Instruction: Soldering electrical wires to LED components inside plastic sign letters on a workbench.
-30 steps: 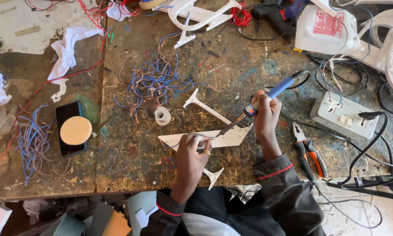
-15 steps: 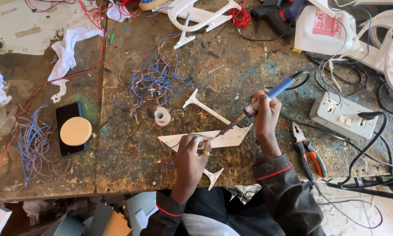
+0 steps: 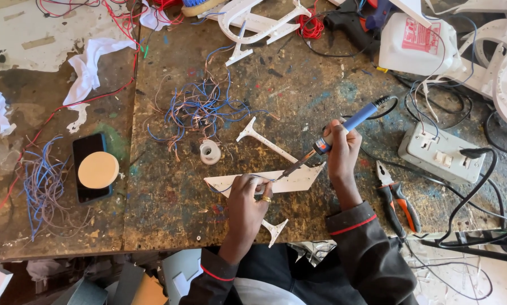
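Far left of the hands, a phone [image 3: 92, 168] carrying a tan disc [image 3: 98, 170] lies on the surface [image 3: 169, 214]. The left hand [image 3: 247, 199] presses on a white plastic strip [image 3: 295, 179]. The right hand [image 3: 342, 151] grips a soldering iron [image 3: 335, 134], tip on the strip. Pliers [image 3: 399, 199] lie just right.

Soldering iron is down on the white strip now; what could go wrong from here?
1. The left hand pins the white strip right beside the soldering iron tip, so fingers could get burned.
2. The iron's cord, held in the right hand, trails past the power strip and other cables; a snag could jerk the tip.
3. Loose wire offcuts lie nearby and may melt if touched.
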